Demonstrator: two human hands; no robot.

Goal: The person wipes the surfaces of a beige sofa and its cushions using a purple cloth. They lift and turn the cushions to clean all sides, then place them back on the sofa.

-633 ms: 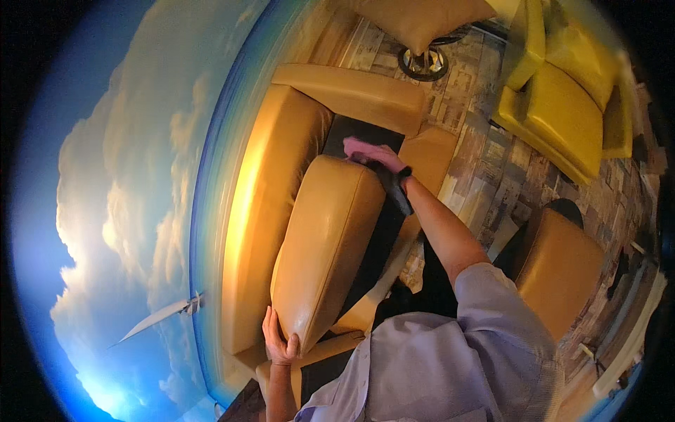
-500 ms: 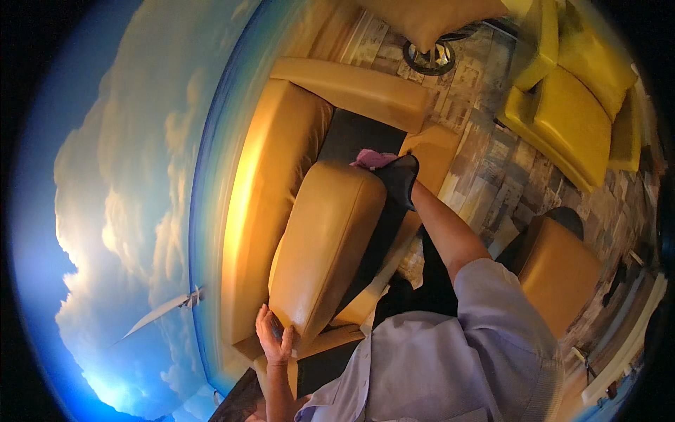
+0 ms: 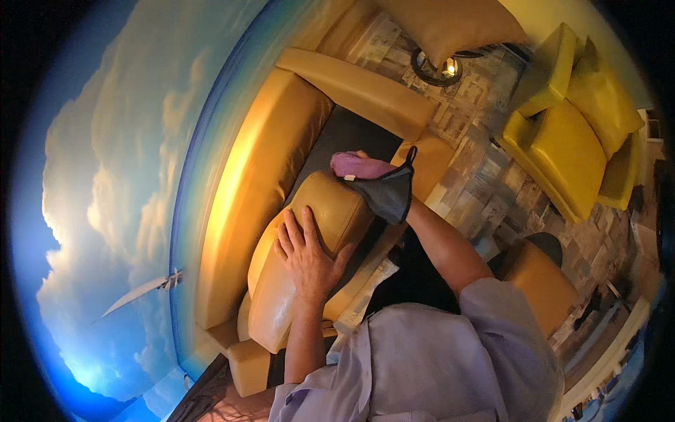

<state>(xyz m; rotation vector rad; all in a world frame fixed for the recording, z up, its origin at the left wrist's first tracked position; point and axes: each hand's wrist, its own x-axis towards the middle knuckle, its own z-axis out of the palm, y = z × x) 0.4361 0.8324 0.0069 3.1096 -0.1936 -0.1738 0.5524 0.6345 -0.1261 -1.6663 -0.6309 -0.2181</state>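
Left hand (image 3: 307, 261): in the head view, flat on the tan cushion (image 3: 275, 301), fingers spread apart; it clasps nothing.
Right hand (image 3: 373, 172): at the cushion's far end, mostly hidden by a pink cloth (image 3: 357, 167) and a dark grey cloth (image 3: 388, 198) with a loop; I cannot tell how tightly its fingers close.
Cushion place: on the tan sofa (image 3: 254, 151), beside its backrest; dark seat base (image 3: 351, 139) shows between the far end and the far armrest (image 3: 362, 91); the other end lies near the near armrest (image 3: 249, 367).
Cushion direction: long axis runs roughly along the backrest, far end toward the far armrest; it looks tilted, its exact lean hard to tell.
Cushion handling: probably bulky but not very heavy, padded, firm enough to keep its shape, hardly fragile; the smooth, shiny cover may slip under a flat palm; the two ends or lower edges seem the surest hold.
Floor beyond: yellow armchair (image 3: 569, 151), well apart from the sofa.
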